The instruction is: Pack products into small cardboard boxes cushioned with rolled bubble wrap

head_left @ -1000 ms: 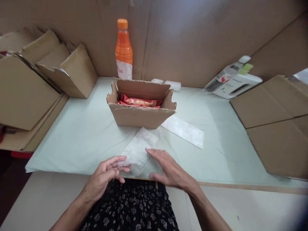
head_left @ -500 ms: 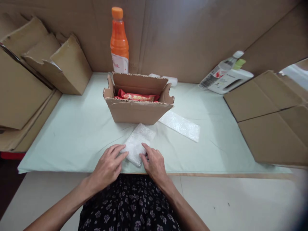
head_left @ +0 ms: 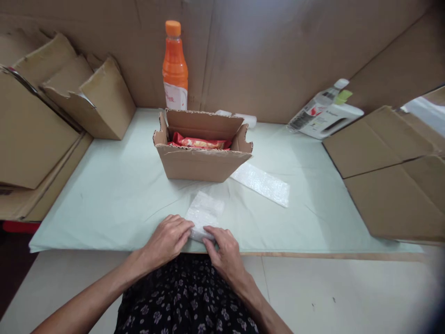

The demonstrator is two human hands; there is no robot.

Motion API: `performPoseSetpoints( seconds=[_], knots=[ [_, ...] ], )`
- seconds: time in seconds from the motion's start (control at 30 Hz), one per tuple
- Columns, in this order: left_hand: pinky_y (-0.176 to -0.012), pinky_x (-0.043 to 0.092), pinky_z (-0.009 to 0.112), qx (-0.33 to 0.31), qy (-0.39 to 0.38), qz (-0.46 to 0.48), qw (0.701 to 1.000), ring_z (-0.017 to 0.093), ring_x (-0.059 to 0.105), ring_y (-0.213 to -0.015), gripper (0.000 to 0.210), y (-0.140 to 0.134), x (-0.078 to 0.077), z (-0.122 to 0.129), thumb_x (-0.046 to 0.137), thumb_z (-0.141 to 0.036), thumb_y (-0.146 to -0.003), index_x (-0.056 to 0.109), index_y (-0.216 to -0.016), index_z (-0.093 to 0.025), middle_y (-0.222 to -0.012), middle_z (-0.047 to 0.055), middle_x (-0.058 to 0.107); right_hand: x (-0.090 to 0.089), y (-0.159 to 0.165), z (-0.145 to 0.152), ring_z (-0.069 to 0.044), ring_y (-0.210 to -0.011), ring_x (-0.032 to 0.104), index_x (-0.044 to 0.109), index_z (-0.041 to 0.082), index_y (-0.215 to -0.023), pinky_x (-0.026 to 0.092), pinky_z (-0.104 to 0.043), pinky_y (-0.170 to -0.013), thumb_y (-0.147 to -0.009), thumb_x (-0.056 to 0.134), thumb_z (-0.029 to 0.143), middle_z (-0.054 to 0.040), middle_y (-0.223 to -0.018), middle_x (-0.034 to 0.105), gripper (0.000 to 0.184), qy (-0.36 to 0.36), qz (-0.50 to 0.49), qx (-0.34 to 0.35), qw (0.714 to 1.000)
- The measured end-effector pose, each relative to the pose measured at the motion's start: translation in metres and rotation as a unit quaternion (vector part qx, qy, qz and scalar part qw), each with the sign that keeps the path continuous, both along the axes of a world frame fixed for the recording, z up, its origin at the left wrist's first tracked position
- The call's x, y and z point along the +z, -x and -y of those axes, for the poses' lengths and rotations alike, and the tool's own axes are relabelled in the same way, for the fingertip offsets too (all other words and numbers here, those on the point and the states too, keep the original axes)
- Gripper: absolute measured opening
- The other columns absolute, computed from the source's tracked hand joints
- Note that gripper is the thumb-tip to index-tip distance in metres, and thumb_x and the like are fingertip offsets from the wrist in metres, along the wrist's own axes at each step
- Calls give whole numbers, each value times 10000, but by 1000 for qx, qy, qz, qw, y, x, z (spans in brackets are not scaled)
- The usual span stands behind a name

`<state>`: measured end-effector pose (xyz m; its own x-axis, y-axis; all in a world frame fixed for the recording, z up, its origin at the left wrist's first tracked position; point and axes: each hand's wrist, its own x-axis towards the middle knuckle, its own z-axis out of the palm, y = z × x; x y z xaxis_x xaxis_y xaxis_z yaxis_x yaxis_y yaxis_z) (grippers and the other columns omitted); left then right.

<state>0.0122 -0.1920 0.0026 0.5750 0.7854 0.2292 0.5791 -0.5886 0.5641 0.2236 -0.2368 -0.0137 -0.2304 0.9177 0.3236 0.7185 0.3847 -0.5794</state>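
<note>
A piece of bubble wrap (head_left: 204, 209) lies on the pale green cloth close to the table's front edge, its near end folded over. My left hand (head_left: 170, 237) pinches its left side near the fold, fingers bent together. On the other side, my right hand (head_left: 225, 250) grips the near right corner between thumb and fingers. Just beyond stands an open cardboard box (head_left: 198, 163) with red packets (head_left: 201, 142) inside. A second, flat strip of bubble wrap (head_left: 261, 183) lies to the right, partly behind the box.
An orange bottle (head_left: 175, 69) stands behind the box. White rolls (head_left: 246, 120) lie near the back wall. A clear bottle (head_left: 314, 107) and a white jug (head_left: 335, 121) lean at the back right. Cardboard boxes stand at left (head_left: 107, 106) and right (head_left: 392, 185).
The near end of the bubble wrap has been folded over, so it looks shorter. Both hands have moved slightly, the left one to the right. The view has tilted a little.
</note>
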Motion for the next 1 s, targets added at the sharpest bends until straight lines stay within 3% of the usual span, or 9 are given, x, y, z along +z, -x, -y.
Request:
performPoseSetpoints(
  seconds=[0.1,0.23,0.37,0.5,0.67,0.77,0.87,0.93,1.0],
  knots=[
    [-785,552,356,55,-12,0,998,213,688,-875,219,-9,-10,-6,540,-136,-931,643,-1121,-162,-983,67,743,2,-10,3,-253,-1017,638,592,196,-1225,504,-394,-818,-939,580,201,-124,-1145,681,286,-59,19,-52,997],
    [-829,551,372,110,-54,-7,992,236,666,-946,252,-17,-15,-11,550,-171,-938,631,-1175,-153,-1051,107,698,7,-10,2,-286,-1073,603,618,200,-1187,481,-437,-847,-912,623,213,-131,-1213,658,275,-46,76,4,996],
    [-963,497,426,63,-68,23,995,263,592,-1122,296,-9,-8,1,585,-171,-919,610,-1213,-165,-1180,121,662,2,-6,-6,-244,-963,640,632,194,-1141,474,-404,-809,-949,547,135,-91,-1077,726,218,-28,53,20,998],
    [-876,509,390,34,-21,40,998,223,608,-989,336,-4,-4,7,516,-92,-924,589,-1240,-179,-1021,74,703,1,-12,-9,-194,-808,637,633,206,-1152,478,-348,-740,-980,516,162,-54,-927,731,213,12,4,10,1000],
    [-789,520,402,108,-29,2,994,231,605,-866,262,-22,-12,-8,526,-168,-938,632,-1177,-165,-906,72,693,10,-16,-11,-254,-999,606,624,197,-1215,456,-397,-811,-963,548,218,-121,-1129,677,264,-48,73,-50,995],
    [-835,531,426,156,-27,9,987,244,617,-916,245,-29,-16,-13,541,-219,-940,652,-1156,-189,-971,87,689,9,-15,-18,-274,-1003,608,648,213,-1177,456,-423,-824,-925,607,231,-111,-1140,687,255,-36,108,-4,994],
    [-821,564,405,217,72,109,967,228,648,-927,298,-26,-15,-8,559,-278,-934,619,-1214,-196,-1035,94,682,4,-16,-30,-251,-922,647,661,210,-1129,484,-404,-790,-939,557,166,-92,-1054,731,221,-14,65,11,998],
    [-786,588,370,236,191,200,932,213,679,-930,392,-22,-13,-3,569,-323,-925,561,-1295,-191,-1105,110,681,2,-17,-37,-229,-887,674,662,212,-1122,518,-376,-778,-957,526,160,-81,-1001,748,220,21,-17,-8,1000],
    [-794,600,351,216,315,282,880,212,700,-960,522,-21,-11,1,569,-358,-923,468,-1402,-177,-1167,134,678,4,-18,-40,-208,-853,694,669,221,-1105,547,-342,-763,-958,546,198,-61,-959,757,194,82,-90,3,993]
  ],
)
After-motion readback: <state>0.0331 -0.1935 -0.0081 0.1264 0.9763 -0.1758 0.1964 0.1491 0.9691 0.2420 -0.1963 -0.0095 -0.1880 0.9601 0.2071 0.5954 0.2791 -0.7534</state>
